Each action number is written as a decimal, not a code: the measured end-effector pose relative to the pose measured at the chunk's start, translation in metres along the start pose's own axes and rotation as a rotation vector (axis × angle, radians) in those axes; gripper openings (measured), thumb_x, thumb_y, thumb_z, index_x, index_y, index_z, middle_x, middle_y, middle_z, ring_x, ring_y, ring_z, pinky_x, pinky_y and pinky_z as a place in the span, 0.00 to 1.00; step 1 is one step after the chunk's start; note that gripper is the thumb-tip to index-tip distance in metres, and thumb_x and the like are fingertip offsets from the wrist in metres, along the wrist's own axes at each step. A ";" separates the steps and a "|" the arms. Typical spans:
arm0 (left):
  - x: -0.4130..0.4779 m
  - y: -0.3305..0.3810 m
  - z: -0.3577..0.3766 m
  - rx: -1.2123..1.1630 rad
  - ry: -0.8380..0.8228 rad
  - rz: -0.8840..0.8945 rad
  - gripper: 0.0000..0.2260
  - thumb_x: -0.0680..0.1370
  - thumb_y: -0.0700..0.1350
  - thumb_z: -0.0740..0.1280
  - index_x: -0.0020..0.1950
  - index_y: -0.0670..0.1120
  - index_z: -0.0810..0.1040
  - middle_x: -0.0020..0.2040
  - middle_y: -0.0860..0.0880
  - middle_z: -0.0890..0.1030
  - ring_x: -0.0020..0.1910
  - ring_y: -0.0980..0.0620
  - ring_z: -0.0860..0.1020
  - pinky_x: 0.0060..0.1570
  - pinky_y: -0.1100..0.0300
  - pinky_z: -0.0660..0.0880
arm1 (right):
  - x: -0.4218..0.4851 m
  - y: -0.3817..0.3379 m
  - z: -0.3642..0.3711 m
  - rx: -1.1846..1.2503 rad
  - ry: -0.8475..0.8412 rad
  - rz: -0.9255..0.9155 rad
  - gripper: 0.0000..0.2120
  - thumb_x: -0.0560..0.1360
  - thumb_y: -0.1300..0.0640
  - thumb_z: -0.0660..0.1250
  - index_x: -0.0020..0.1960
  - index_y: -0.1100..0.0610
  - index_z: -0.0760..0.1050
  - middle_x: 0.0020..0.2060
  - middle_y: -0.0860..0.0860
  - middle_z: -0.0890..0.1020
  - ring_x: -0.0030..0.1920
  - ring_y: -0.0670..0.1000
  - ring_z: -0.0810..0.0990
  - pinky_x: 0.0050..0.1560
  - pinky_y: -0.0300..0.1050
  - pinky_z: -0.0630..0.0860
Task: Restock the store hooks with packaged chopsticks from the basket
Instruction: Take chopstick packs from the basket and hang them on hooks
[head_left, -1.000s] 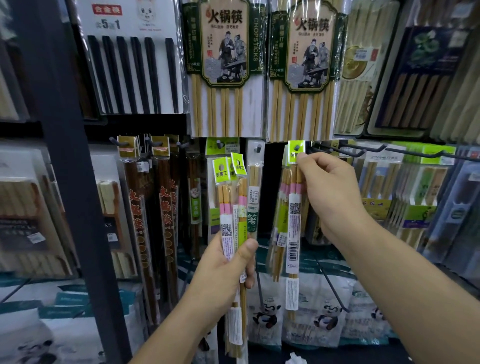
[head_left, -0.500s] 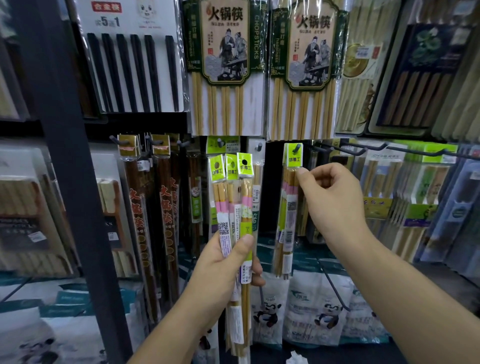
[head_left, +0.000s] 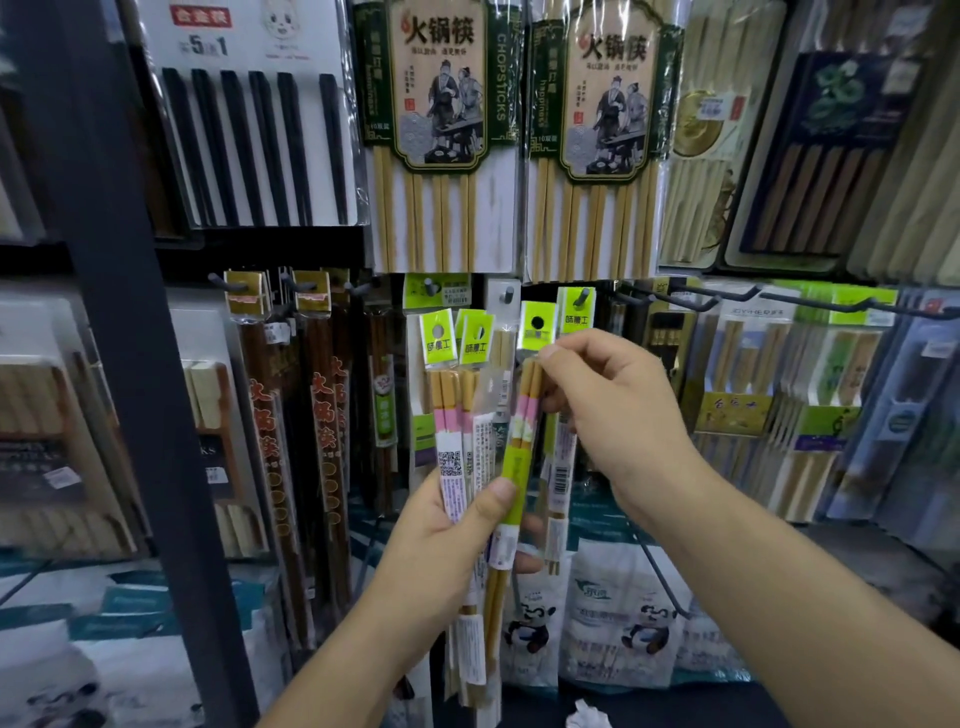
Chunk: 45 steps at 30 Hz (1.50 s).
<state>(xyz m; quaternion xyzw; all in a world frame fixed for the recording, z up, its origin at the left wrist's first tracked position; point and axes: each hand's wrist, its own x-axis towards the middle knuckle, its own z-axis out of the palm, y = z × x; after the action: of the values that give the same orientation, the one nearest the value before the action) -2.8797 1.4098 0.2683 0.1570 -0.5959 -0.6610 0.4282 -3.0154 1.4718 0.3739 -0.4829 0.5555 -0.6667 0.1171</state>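
My left hand (head_left: 447, 540) grips a fan of slim chopstick packs (head_left: 460, 415) with lime-green header cards, held upright in front of the display. My right hand (head_left: 618, 415) pinches the rightmost pack of that fan (head_left: 524, 415) just under its green header, thumb and fingers curled round it. Behind it, one pack of the same kind (head_left: 574, 314) hangs on a metal hook (head_left: 584, 296). The basket is out of view.
Large hot-pot chopstick packs (head_left: 441, 130) hang above. Dark brown long chopsticks (head_left: 270, 415) hang at the left beside a dark steel upright (head_left: 130, 312). Bare black hooks (head_left: 691, 301) jut out at the right over more packs. Panda-printed bags (head_left: 618, 613) sit below.
My right hand left the pack it hung on the hook, dropped down and left, and took hold of the rightmost pack in my left hand. My left hand raised the fan slightly.
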 end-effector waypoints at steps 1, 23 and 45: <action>0.001 -0.001 -0.002 0.025 0.026 -0.010 0.13 0.73 0.62 0.75 0.53 0.59 0.84 0.51 0.50 0.87 0.50 0.44 0.86 0.48 0.42 0.83 | 0.003 -0.002 -0.003 0.023 0.036 0.005 0.11 0.79 0.60 0.67 0.38 0.56 0.82 0.35 0.54 0.83 0.32 0.44 0.79 0.32 0.33 0.73; 0.003 0.000 -0.007 -0.033 0.033 0.033 0.06 0.75 0.52 0.70 0.47 0.52 0.84 0.37 0.48 0.78 0.39 0.49 0.78 0.41 0.48 0.84 | 0.029 0.018 -0.019 -0.167 0.217 0.021 0.13 0.81 0.52 0.67 0.40 0.55 0.82 0.35 0.53 0.83 0.35 0.45 0.78 0.43 0.45 0.79; 0.002 0.006 -0.010 -0.034 -0.003 0.073 0.09 0.74 0.50 0.75 0.53 0.52 0.84 0.45 0.47 0.85 0.42 0.45 0.84 0.41 0.49 0.83 | -0.016 0.016 0.019 -0.126 -0.129 -0.024 0.09 0.79 0.52 0.69 0.41 0.50 0.81 0.35 0.52 0.82 0.34 0.42 0.76 0.39 0.42 0.78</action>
<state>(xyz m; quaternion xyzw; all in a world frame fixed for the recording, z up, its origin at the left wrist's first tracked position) -2.8715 1.4023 0.2718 0.1268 -0.5904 -0.6554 0.4537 -2.9985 1.4651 0.3504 -0.5379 0.5819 -0.5992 0.1141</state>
